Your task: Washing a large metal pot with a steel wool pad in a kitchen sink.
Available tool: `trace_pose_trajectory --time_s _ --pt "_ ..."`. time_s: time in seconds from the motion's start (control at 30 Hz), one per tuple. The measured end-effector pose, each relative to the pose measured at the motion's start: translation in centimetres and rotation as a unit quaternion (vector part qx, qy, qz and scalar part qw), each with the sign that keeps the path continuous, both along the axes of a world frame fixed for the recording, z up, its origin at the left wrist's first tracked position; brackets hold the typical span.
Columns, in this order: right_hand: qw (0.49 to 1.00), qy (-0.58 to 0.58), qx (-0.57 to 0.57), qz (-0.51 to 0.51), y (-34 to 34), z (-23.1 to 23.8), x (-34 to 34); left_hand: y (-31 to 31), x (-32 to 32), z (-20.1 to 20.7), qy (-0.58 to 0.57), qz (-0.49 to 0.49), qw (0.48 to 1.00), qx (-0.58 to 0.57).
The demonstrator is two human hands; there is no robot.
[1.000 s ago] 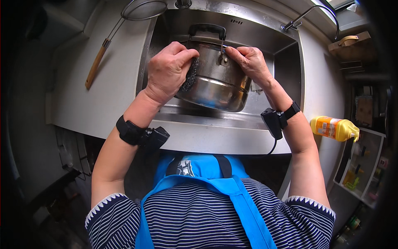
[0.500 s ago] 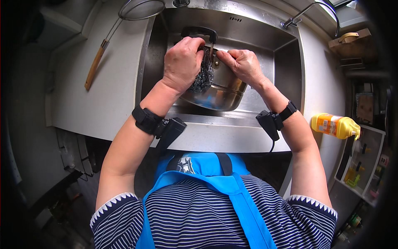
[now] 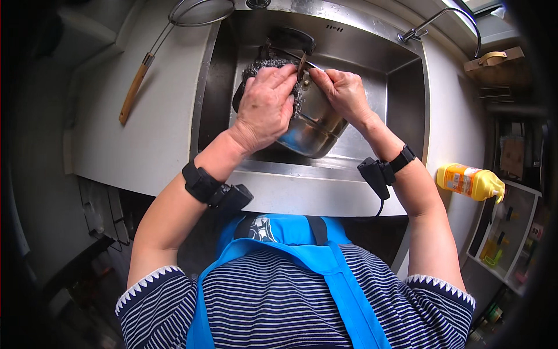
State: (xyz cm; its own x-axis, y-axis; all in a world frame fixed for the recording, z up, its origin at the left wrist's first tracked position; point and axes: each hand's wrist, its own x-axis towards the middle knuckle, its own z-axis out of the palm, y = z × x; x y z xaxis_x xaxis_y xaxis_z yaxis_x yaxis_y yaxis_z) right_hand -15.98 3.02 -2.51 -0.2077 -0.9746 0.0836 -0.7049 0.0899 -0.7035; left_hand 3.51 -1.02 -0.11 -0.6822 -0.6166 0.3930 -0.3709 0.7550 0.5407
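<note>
A metal pot [image 3: 317, 132] lies tilted in the stainless steel sink [image 3: 406, 99], its black handle [image 3: 292, 39] toward the far side. My left hand [image 3: 264, 109] is closed over a dark steel wool scrubber [image 3: 254, 68] and presses it against the pot. Strands of the scrubber show beyond the fingers on both sides; the palm covers the rest. My right hand [image 3: 347, 96] grips the pot's rim, thumb toward the rivet near the handle bracket.
A wire strainer with a wooden handle [image 3: 134, 93] lies on the counter [image 3: 157, 134] left of the sink. The curved faucet [image 3: 442, 17] stands at the back right. On the right, a yellow pump bottle [image 3: 469, 180] lies on its side near an open white shelf [image 3: 526, 232].
My left hand has turned flatter over the scrubber, which has shifted left and away from me. The pot and its handle have swung slightly right; my right hand keeps its grip.
</note>
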Motion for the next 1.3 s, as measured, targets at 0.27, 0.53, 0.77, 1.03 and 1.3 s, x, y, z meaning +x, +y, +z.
trace_pose_trajectory --time_s 0.27,0.53,0.77,1.03,1.3 --pt "0.999 0.045 0.009 0.004 -0.2 0.8 0.7 -1.6 -0.5 -0.5 -0.013 0.070 0.997 -0.007" --pt "0.998 0.055 0.006 -0.005 -1.1 0.7 1.0 -3.7 -1.4 1.1 -0.249 0.147 0.957 0.036" --pt "0.997 0.073 -0.017 -0.016 -1.1 0.7 1.2 -4.3 -1.4 2.0 -0.262 0.104 0.958 0.059" --pt "0.995 0.084 -0.044 -0.016 0.0 0.5 1.1 -3.8 -1.4 1.2 -0.249 0.131 0.957 0.074" --pt "0.996 0.063 -0.045 -0.048 0.7 -0.5 -0.2 -4.7 -3.3 1.5 -0.265 0.063 0.956 0.107"
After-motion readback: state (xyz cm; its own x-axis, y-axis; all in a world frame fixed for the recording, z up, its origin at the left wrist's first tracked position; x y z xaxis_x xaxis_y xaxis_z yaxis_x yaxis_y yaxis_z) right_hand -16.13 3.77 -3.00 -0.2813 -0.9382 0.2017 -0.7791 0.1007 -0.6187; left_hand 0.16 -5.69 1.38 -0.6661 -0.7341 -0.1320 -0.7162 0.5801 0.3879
